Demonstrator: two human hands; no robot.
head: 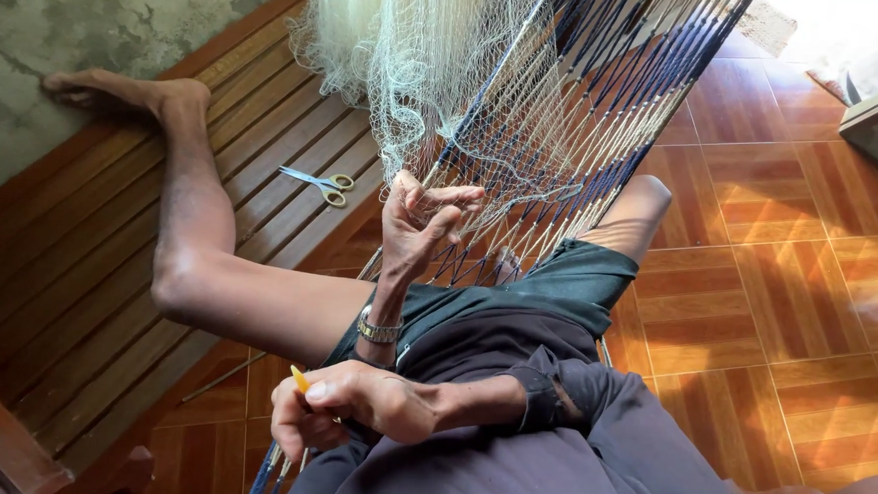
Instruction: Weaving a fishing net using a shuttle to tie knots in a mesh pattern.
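Left hand (415,221) has its fingers pinched together on fine, wispy white netting (409,55); right hand (351,403) is clamped on a slim yellow plastic needle (299,378) (metal scissors (317,182) lie on the slatted wooden bench (86,289)).

At frame centre the person wears a metal wristwatch (379,329). Lower right, a dark grey long-sleeved top (589,435); above it, dark green shorts (557,283). The feet are bare.

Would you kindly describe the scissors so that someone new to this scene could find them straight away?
Start at the slatted wooden bench along the grey wall, where the person's outstretched leg rests. Beyond the knee, near the hanging white net, lie the scissors. They are the only metal tool on the slats, with pale yellowish handles and blades slightly open.
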